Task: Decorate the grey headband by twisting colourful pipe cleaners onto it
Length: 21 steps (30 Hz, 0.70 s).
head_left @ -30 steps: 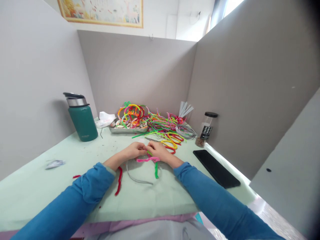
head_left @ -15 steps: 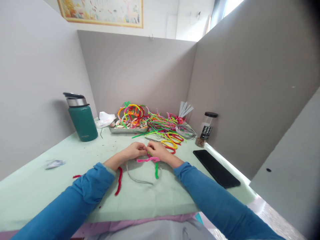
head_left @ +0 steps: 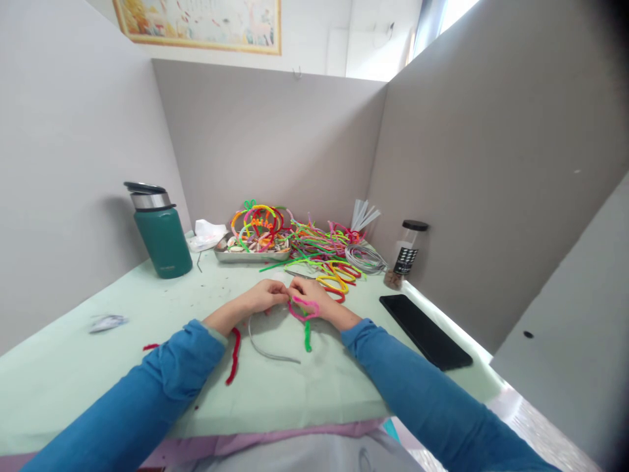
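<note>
My left hand (head_left: 266, 295) and my right hand (head_left: 308, 294) meet over the middle of the table, fingertips pinched together on a pink fuzzy stem (head_left: 305, 317). The pink stem bends in a loop below my right hand. A short green stem (head_left: 308, 336) hangs or lies just under it. Beside my left wrist lies a dark red stem (head_left: 234, 358), and a thin grey wire (head_left: 273, 356) curves out from beneath my hands. Yellow looped stems (head_left: 333, 283) rest just beyond my right hand. The fingertips partly hide what they pinch.
A metal tray (head_left: 251, 257) of bent stems stands at the back, beside a pile of colourful stems (head_left: 319, 239) and coiled wire (head_left: 366, 259). A green bottle (head_left: 164, 242) is at left; a jar (head_left: 403, 259) and black phone (head_left: 423, 331) are at right. Partitions surround the table.
The pink stem's free end, which stretched out to the left, has swung up toward my fingertips, so the stem now forms a rounded loop. Both hands have stayed nearly in place.
</note>
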Tool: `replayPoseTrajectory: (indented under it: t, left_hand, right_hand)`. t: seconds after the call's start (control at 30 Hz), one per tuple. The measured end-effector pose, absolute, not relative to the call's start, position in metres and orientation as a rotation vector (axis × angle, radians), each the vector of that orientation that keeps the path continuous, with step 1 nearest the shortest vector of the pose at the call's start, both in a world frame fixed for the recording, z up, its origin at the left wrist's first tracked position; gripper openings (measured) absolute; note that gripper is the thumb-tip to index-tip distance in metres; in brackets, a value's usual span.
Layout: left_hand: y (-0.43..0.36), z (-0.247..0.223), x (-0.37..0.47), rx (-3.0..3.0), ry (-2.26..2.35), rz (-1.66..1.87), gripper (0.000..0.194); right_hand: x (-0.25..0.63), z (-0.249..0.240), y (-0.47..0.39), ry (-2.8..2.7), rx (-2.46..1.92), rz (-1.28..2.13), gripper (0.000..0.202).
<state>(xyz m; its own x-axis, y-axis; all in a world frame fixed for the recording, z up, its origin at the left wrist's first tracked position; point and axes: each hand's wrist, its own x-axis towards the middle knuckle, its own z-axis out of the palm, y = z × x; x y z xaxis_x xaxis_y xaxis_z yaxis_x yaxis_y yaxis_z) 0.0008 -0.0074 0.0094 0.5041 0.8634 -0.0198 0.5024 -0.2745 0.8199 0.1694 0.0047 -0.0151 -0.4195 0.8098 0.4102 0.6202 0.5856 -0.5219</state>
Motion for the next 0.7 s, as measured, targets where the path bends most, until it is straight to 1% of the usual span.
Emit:
replayPoseTrajectory:
  t: [0.3, 0.7]
  left_hand:
    - [-0.002, 0.005, 0.000, 1.932, 1.132, 0.561, 0.037]
    - [0.000, 0.003, -0.001, 1.947, 1.132, 0.556, 0.036]
  right_hand:
    - [0.170, -0.026, 0.013, -2.167, -1.091, 0.320, 0.015]
    - [0.171, -0.026, 0.012, -2.189, -1.090, 0.293, 0.017]
